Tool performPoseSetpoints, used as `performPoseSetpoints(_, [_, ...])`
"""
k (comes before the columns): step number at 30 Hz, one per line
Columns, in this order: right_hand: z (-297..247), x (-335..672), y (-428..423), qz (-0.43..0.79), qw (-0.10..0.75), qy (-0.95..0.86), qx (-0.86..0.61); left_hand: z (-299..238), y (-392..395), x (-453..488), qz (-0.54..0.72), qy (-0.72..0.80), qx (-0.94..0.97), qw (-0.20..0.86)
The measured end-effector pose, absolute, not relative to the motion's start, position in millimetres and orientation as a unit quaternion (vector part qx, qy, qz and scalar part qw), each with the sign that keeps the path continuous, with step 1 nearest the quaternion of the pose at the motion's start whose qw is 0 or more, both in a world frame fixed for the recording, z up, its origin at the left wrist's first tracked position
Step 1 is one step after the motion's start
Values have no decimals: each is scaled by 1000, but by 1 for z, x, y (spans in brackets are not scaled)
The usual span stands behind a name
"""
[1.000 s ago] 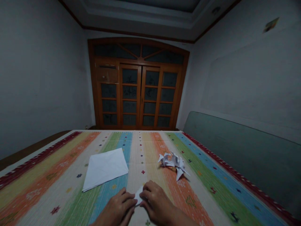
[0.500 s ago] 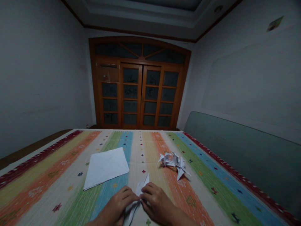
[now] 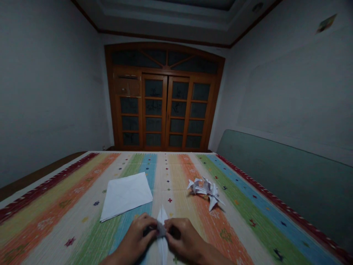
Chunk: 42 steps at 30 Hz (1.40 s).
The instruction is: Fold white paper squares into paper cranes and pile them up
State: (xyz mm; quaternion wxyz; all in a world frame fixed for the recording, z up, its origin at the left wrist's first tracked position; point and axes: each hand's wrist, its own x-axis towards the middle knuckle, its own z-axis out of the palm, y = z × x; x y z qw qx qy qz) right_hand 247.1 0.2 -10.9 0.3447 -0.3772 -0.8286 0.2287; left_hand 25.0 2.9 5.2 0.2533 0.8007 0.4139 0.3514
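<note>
Left hand (image 3: 136, 235): curled, pinching the folded white paper (image 3: 162, 221) from its left side.
Right hand (image 3: 183, 235): curled, pinching the same paper from its right side.
Folded paper: narrow and pointed, held upright between both hands over the striped woven cover (image 3: 66, 221).
Ahead left: a flat square of white paper (image 3: 126, 197) lying on the cover.
Ahead right: a cluster of white origami figures (image 3: 205, 191), well apart from the hands.
Far wall: glazed wooden doors (image 3: 162, 110).
</note>
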Motion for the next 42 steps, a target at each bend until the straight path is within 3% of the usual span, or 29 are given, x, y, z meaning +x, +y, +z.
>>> performPoseSetpoints(8, [-17, 243, -1, 227, 401, -797, -391, 3, 4, 25, 377, 425, 770, 291])
performPoseSetpoints(26, [-13, 234, -3, 218, 384, -745, -500, -10, 8, 26, 369, 443, 751, 323])
performPoseSetpoints(35, [-21, 231, -4, 188, 402, -702, -557, 5, 1, 29, 330, 524, 769, 158])
performPoseSetpoints(42, [-25, 233, 1, 223, 427, -695, -534, 5, 1, 29, 330, 490, 781, 202])
